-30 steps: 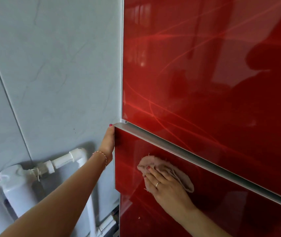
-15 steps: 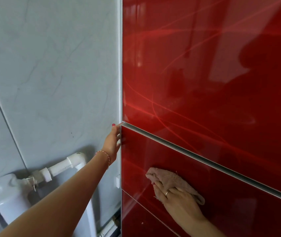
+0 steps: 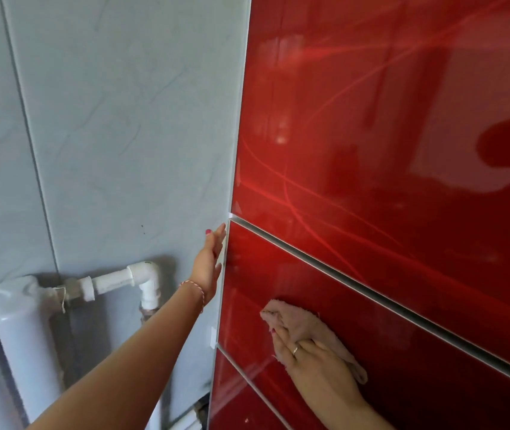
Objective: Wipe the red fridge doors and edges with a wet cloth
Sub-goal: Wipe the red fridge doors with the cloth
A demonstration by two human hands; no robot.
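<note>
Red fridge doors [image 3: 387, 187]: right of the tiled wall. Right hand [image 3: 312, 364] presses pink cloth [image 3: 306, 324] flat on the middle door; left hand [image 3: 210, 262], fingers spread, steadies its left edge. Risk: streaks on gloss from uneven pressure.

cloth [image 3: 303, 324] partly under right hand [image 3: 312, 358], radiator [image 3: 20, 336] cut off left

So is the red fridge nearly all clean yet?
Hard to say. The right hand presses the pink cloth on the middle door, so that one is in hand. The left hand rests at its edge. The top door shows no clear wipe marks, and the bottom door looks not yet reached.
</note>
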